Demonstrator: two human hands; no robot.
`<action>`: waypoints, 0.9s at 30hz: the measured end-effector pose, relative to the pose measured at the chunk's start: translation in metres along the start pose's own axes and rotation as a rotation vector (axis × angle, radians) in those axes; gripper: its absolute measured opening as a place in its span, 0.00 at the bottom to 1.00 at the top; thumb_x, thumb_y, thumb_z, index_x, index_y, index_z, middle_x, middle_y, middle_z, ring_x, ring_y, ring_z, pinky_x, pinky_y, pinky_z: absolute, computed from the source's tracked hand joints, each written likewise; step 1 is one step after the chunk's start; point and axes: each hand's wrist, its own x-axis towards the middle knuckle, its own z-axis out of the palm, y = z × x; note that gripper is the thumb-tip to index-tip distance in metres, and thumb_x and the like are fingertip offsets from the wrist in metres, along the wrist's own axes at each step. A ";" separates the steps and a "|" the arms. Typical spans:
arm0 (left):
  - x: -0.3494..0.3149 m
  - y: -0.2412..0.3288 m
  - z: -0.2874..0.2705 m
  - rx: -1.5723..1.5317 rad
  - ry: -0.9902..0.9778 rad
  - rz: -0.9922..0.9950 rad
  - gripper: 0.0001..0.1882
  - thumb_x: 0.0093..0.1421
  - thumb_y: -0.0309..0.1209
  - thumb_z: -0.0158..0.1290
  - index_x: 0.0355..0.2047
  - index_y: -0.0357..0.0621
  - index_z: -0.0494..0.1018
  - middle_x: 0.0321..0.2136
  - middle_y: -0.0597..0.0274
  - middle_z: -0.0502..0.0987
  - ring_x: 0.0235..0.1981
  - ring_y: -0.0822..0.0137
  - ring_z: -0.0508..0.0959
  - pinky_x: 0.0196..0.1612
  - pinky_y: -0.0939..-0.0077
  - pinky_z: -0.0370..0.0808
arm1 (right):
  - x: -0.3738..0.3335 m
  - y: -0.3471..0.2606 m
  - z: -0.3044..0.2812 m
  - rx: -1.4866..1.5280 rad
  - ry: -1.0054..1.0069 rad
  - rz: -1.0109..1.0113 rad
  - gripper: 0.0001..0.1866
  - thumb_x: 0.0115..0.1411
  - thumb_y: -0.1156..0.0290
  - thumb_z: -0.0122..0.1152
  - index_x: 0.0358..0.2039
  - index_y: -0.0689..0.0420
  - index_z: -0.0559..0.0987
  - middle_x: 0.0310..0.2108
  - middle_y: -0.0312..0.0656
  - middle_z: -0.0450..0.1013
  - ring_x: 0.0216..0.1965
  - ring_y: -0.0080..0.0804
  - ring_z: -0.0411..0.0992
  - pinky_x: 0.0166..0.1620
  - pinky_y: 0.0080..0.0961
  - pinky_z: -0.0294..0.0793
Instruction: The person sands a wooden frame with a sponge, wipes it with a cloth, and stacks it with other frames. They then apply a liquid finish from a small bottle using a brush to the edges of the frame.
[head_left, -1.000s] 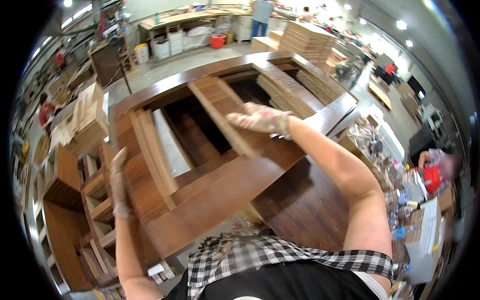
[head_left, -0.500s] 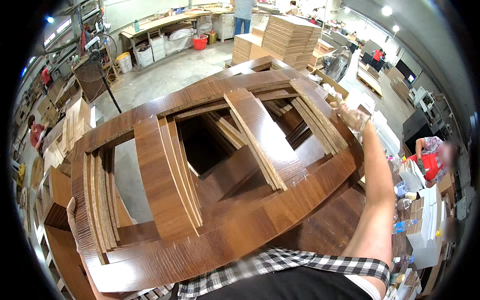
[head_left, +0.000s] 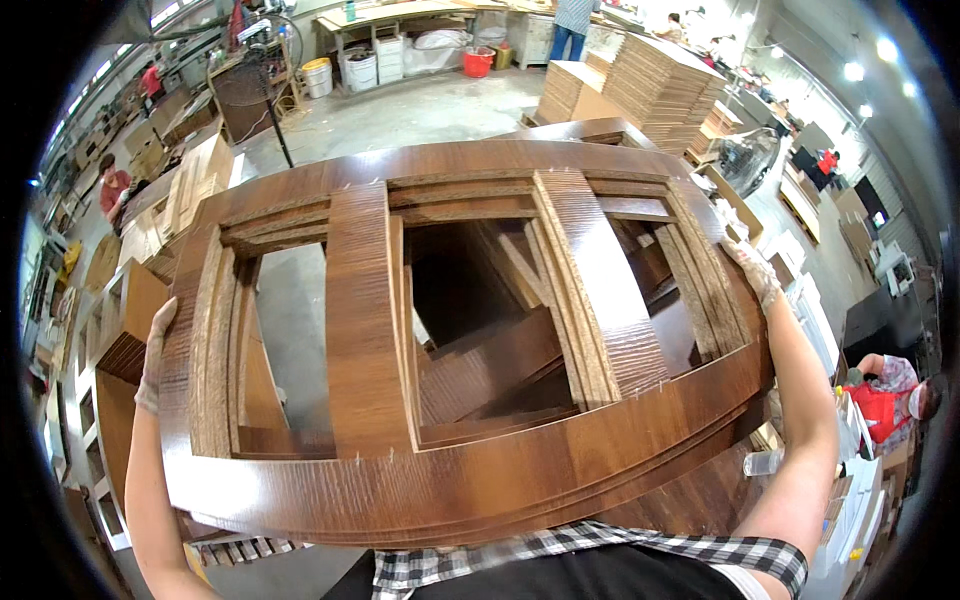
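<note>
A stack of brown wood-grain frames (head_left: 480,482) lies in front of me, each with crossbars dividing it into three openings. Bare particleboard shows on the inner edges. My left hand (head_left: 157,345), in a pale glove, is closed around the left end of the stack. Gripping the right end is my right hand (head_left: 752,272), gloved too, its fingers over the far right edge. How many layers each hand holds is hidden. Through the openings I see more brown panels (head_left: 495,365) lying at an angle below.
A tall pile of boards (head_left: 665,85) stands at the far side, near a person in blue. A standing fan (head_left: 265,90) is at the far left, with a red bucket (head_left: 479,62) beyond. At the right, a person in red (head_left: 880,405) works beside white boards. Brown frames (head_left: 125,330) stand at the left.
The upper frames have turned and now lie more squarely over the stack. My left hand has moved up along the left end; my right hand has come nearer. My view has shifted left.
</note>
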 end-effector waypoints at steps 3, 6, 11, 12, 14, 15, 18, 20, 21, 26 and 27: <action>0.010 0.005 -0.001 -0.025 -0.068 -0.032 0.22 0.63 0.41 0.49 0.50 0.35 0.70 0.43 0.53 0.78 0.41 0.63 0.80 0.48 0.68 0.79 | -0.032 -0.019 0.001 -0.130 0.073 0.060 0.25 0.62 0.51 0.53 0.53 0.53 0.76 0.49 0.42 0.74 0.50 0.30 0.71 0.54 0.25 0.67; 0.006 0.008 -0.003 -0.071 -0.050 0.027 0.23 0.62 0.39 0.49 0.51 0.34 0.69 0.44 0.51 0.78 0.41 0.60 0.80 0.48 0.65 0.79 | -0.081 -0.040 0.009 -0.174 0.093 0.089 0.25 0.63 0.55 0.53 0.56 0.57 0.73 0.51 0.41 0.73 0.52 0.28 0.69 0.57 0.24 0.64; 0.034 0.013 -0.030 -0.062 -0.201 0.025 0.22 0.63 0.39 0.50 0.50 0.34 0.70 0.45 0.52 0.78 0.42 0.60 0.80 0.48 0.65 0.79 | -0.159 0.055 0.025 0.701 0.017 0.181 0.29 0.66 0.57 0.50 0.61 0.63 0.64 0.61 0.39 0.63 0.61 0.24 0.61 0.64 0.21 0.56; 0.045 0.011 -0.041 -0.046 -0.222 0.041 0.22 0.63 0.39 0.50 0.50 0.34 0.70 0.45 0.52 0.77 0.42 0.61 0.80 0.48 0.66 0.79 | -0.174 0.079 0.029 0.764 0.023 0.168 0.28 0.67 0.58 0.49 0.62 0.63 0.63 0.62 0.39 0.61 0.62 0.24 0.59 0.65 0.21 0.55; 0.059 0.010 -0.059 -0.003 -0.246 0.080 0.22 0.63 0.39 0.50 0.50 0.34 0.70 0.45 0.52 0.77 0.42 0.61 0.80 0.48 0.66 0.78 | -0.217 0.105 0.039 0.705 0.013 -0.118 0.27 0.69 0.59 0.44 0.63 0.63 0.61 0.64 0.39 0.57 0.64 0.25 0.56 0.67 0.24 0.50; 0.058 0.012 -0.063 0.026 -0.241 0.095 0.22 0.63 0.39 0.50 0.50 0.34 0.70 0.45 0.52 0.77 0.42 0.61 0.80 0.48 0.66 0.78 | -0.237 0.103 0.051 0.776 0.063 0.006 0.28 0.69 0.58 0.43 0.63 0.63 0.61 0.64 0.39 0.57 0.64 0.26 0.56 0.67 0.24 0.51; 0.046 0.027 -0.077 0.127 -0.197 0.157 0.21 0.63 0.38 0.50 0.50 0.34 0.71 0.45 0.53 0.77 0.43 0.62 0.79 0.49 0.67 0.77 | -0.282 0.052 0.093 0.938 0.227 0.272 0.29 0.69 0.56 0.43 0.63 0.63 0.60 0.63 0.41 0.59 0.63 0.29 0.58 0.67 0.27 0.54; 0.033 0.034 -0.090 0.180 -0.163 0.201 0.21 0.62 0.38 0.50 0.49 0.35 0.71 0.45 0.53 0.77 0.43 0.62 0.79 0.50 0.68 0.76 | -0.307 0.009 0.112 0.927 0.259 0.380 0.27 0.69 0.57 0.44 0.61 0.61 0.63 0.60 0.39 0.63 0.59 0.28 0.63 0.64 0.27 0.59; 0.034 0.029 -0.092 0.187 -0.165 0.218 0.21 0.62 0.38 0.50 0.49 0.35 0.71 0.45 0.53 0.77 0.43 0.62 0.79 0.50 0.68 0.76 | -0.323 0.024 0.117 1.079 0.249 0.455 0.24 0.68 0.59 0.46 0.59 0.60 0.67 0.57 0.37 0.66 0.57 0.27 0.64 0.63 0.25 0.61; -0.005 0.013 -0.077 0.249 -0.124 0.301 0.20 0.62 0.38 0.50 0.49 0.35 0.71 0.45 0.54 0.77 0.44 0.63 0.78 0.52 0.69 0.74 | -0.396 0.032 0.115 1.553 0.080 0.577 0.24 0.64 0.54 0.54 0.53 0.58 0.73 0.48 0.40 0.74 0.46 0.30 0.73 0.52 0.28 0.72; -0.016 0.003 -0.070 0.264 -0.119 0.315 0.20 0.62 0.38 0.50 0.49 0.35 0.72 0.45 0.54 0.77 0.44 0.64 0.78 0.52 0.69 0.74 | -0.415 0.047 0.115 1.577 0.113 0.560 0.24 0.64 0.54 0.54 0.54 0.58 0.73 0.48 0.40 0.74 0.46 0.29 0.73 0.52 0.28 0.72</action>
